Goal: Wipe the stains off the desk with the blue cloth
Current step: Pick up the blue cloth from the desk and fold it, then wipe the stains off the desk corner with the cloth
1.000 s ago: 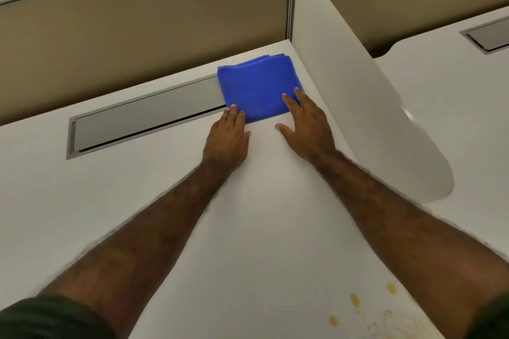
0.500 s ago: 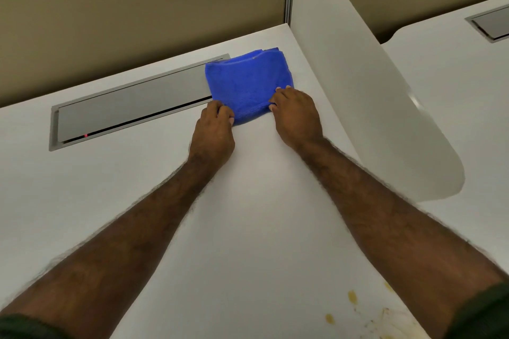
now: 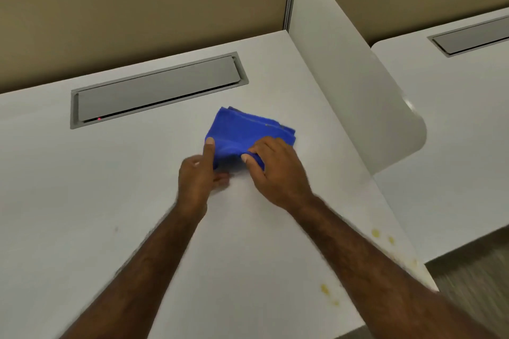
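Observation:
The folded blue cloth [image 3: 242, 129] is lifted at its near edge over the white desk [image 3: 110, 201], in front of the grey cable tray. My left hand [image 3: 197, 176] pinches its left near corner, thumb on top. My right hand [image 3: 275, 170] grips its right near edge with curled fingers. Yellow stains [image 3: 325, 289] dot the desk near its front right edge, with more yellow stains [image 3: 376, 232] further right, partly hidden by my right forearm.
A grey cable tray lid [image 3: 157, 88] is set into the desk at the back. A white rounded divider panel [image 3: 352, 69] stands along the desk's right side. A beige partition wall [image 3: 137, 14] closes the back. Another white desk [image 3: 454, 124] lies to the right.
Both hands closed on the cloth's near edge and pulled it off the tray corner toward me, raising that edge. The camera view tilted, bringing the stains further into view.

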{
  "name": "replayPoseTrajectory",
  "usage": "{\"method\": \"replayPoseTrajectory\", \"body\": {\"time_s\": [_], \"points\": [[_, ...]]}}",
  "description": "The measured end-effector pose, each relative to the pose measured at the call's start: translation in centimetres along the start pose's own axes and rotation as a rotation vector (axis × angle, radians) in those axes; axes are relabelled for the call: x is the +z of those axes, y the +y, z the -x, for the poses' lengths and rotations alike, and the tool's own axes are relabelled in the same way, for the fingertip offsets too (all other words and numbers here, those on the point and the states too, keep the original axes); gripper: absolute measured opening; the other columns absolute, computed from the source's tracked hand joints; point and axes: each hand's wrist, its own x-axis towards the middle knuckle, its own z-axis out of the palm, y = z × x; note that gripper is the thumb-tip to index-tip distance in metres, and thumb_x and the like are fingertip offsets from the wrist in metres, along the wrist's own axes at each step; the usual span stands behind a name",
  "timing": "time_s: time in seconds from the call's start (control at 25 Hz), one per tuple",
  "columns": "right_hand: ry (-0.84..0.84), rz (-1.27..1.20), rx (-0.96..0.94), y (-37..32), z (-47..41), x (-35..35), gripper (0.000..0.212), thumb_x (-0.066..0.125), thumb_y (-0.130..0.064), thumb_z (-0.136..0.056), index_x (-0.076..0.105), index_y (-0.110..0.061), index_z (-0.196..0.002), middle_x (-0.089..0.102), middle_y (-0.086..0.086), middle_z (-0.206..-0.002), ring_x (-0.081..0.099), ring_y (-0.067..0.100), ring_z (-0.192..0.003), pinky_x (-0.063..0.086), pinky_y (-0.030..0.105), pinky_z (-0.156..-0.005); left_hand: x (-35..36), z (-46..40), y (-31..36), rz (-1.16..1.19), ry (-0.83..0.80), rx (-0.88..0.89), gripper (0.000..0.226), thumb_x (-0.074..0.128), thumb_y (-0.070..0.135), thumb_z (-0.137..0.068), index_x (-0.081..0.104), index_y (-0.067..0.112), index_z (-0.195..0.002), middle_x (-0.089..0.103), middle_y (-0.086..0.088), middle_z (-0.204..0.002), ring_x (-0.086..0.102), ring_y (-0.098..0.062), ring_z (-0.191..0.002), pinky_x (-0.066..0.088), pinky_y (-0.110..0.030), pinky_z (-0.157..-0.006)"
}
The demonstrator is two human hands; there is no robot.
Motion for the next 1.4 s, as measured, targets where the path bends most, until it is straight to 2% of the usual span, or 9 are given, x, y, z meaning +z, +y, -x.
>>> {"method": "replayPoseTrajectory", "body": {"time_s": [0.2,0.36,0.6,0.76,0.84,1.0,1.12,1.24,1.4], "points": [[-0.046,-0.102,-0.082,-6.6,8.9,1.9,0.025,0.072,-0.038,-0.103,0.075,-0.013,-0.107,0.074,-0.002,-0.106,0.066,0.022,-0.101,0.051,0.044,-0.100,-4.7,4.5,-1.2,0.410,-0.105,-0.260,0.037,0.077,0.021,-0.093,0.071,0.007,-0.127,0.078,-0.019,-0.124,0.074,-0.039,-0.117,0.061,-0.051,-0.098],[-0.008,-0.195,-0.022,-9.3,13.6,1.6,0.046,0.074,-0.055,-0.097,0.071,-0.022,-0.130,0.074,-0.009,-0.124,0.065,0.011,-0.113,0.052,0.036,-0.103,-8.5,8.5,-0.6,0.000,-0.077,0.111,0.020,0.074,0.011,-0.088,0.075,0.023,-0.105,0.081,-0.006,-0.107,0.076,-0.035,-0.105,0.062,-0.041,-0.079],[0.148,-0.073,-0.050,-10.3,16.4,-2.3,0.097,0.082,-0.070,-0.081,0.045,-0.026,-0.160,0.037,-0.004,-0.170,0.036,0.016,-0.158,0.026,0.029,-0.129,-12.2,14.5,1.4,-0.582,-0.695,0.610,0.040,0.061,0.017,-0.083,0.077,0.044,-0.107,0.080,0.015,-0.105,0.075,-0.007,-0.100,0.057,-0.018,-0.081],[-0.005,-0.173,0.050,-10.7,19.9,-3.9,0.044,0.074,-0.066,-0.083,0.062,-0.041,-0.117,0.070,-0.020,-0.101,0.065,0.002,-0.096,0.053,0.029,-0.085,-12.4,17.0,0.1,-0.667,-0.904,0.636,0.034,0.064,0.024,-0.087,0.075,0.041,-0.115,0.080,0.012,-0.109,0.075,-0.011,-0.104,0.058,-0.019,-0.082],[-0.094,-0.287,0.235,-10.3,21.8,-4.2,0.032,0.067,-0.067,-0.086,0.061,-0.044,-0.108,0.070,-0.020,-0.087,0.067,0.005,-0.077,0.055,0.026,-0.067,-12.3,17.5,-1.0,-0.578,-0.908,0.611,0.036,0.073,0.036,-0.092,0.071,0.040,-0.127,0.079,0.010,-0.117,0.076,-0.010,-0.110,0.060,-0.017,-0.088],[-0.043,-0.398,0.526,-6.5,23.9,-4.9,0.028,0.073,-0.065,-0.089,0.062,-0.040,-0.089,0.072,-0.017,-0.087,0.070,0.004,-0.080,0.054,0.019,-0.071,-10.0,16.4,-4.3,-0.583,-0.792,0.435,0.054,0.085,0.044,-0.086,0.063,0.050,-0.136,0.080,0.008,-0.107,0.079,-0.011,-0.098,0.063,-0.028,-0.085],[-0.032,-0.256,0.707,-2.8,24.3,-5.6,0.035,0.075,-0.053,-0.095,0.065,-0.033,-0.121,0.074,-0.012,-0.114,0.072,0.017,-0.104,0.059,0.037,-0.088,-5.3,14.9,-7.3,-0.682,-0.716,0.508,0.027,0.080,0.034,-0.094,0.074,0.041,-0.120,0.079,0.013,-0.109,0.075,-0.009,-0.102,0.063,-0.037,-0.090],[0.043,0.213,0.598,-0.9,25.0,-5.6,0.070,0.079,-0.044,-0.093,0.050,-0.027,-0.154,0.057,0.004,-0.146,0.060,0.030,-0.128,0.055,0.047,-0.102,-0.4,12.4,-9.1,-0.768,-0.559,0.769,0.025,0.070,0.029,-0.101,0.074,0.024,-0.125,0.075,0.007,-0.125,0.067,-0.017,-0.120,0.052,-0.035,-0.106],[-0.122,0.252,0.494,-2.6,26.7,-2.2,0.085,0.056,-0.063,-0.103,0.029,-0.018,-0.170,0.026,0.015,-0.177,0.021,0.039,-0.165,0.025,0.057,-0.133,1.7,7.2,-10.0,-0.959,-0.361,1.089,0.036,0.060,0.027,-0.104,0.072,0.007,-0.130,0.072,-0.015,-0.134,0.064,-0.038,-0.129,0.045,-0.045,-0.113]]}}
